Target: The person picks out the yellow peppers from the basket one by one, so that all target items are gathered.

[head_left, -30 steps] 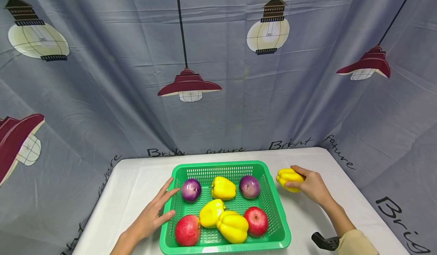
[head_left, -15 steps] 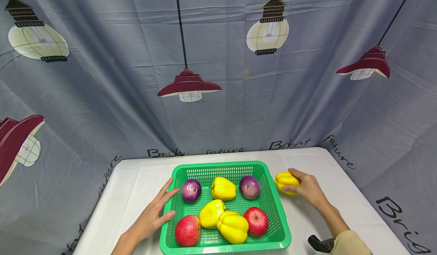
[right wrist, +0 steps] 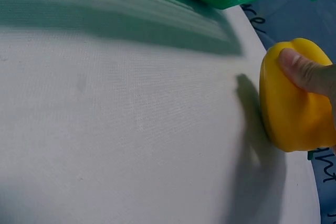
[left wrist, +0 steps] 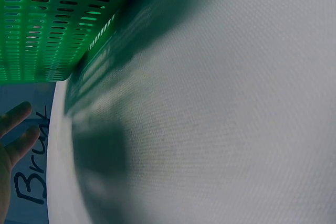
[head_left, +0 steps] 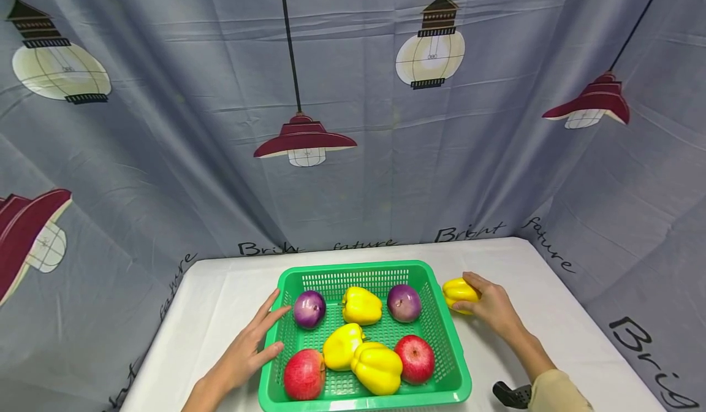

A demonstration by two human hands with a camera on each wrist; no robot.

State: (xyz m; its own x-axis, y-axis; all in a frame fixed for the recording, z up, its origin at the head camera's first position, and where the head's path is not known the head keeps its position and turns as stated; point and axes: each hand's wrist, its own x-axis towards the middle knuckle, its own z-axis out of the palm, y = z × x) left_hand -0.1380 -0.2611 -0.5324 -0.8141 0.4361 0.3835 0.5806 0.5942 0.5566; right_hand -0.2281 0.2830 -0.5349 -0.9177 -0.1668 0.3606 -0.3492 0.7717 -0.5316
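A: Where's the pepper in hand?
B: The glossy yellow bell pepper [head_left: 459, 293] is outside the rectangular green plastic basket [head_left: 461, 363], just beside its right wall. The right hand [head_left: 493, 306] has it clamped between thumb and fingers (the right wrist view shows the thumb pressed against its side). I can't tell whether it touches the white cloth-covered table [head_left: 231, 283].
A: And the left hand [head_left: 242, 354]?
B: At the basket's left side, fingers spread apart, holding nothing. Whether the fingertips touch the rim, I can't tell.
A: What's inside the basket?
B: At the back, a blocky yellow pepper [head_left: 361, 306] sits between two round, shiny purple vegetables [head_left: 309, 309]. In front, two more yellow peppers [head_left: 377, 369] lie against each other, with a round red apple [head_left: 304, 374] on one side and a second red apple [head_left: 415, 359] on the other.
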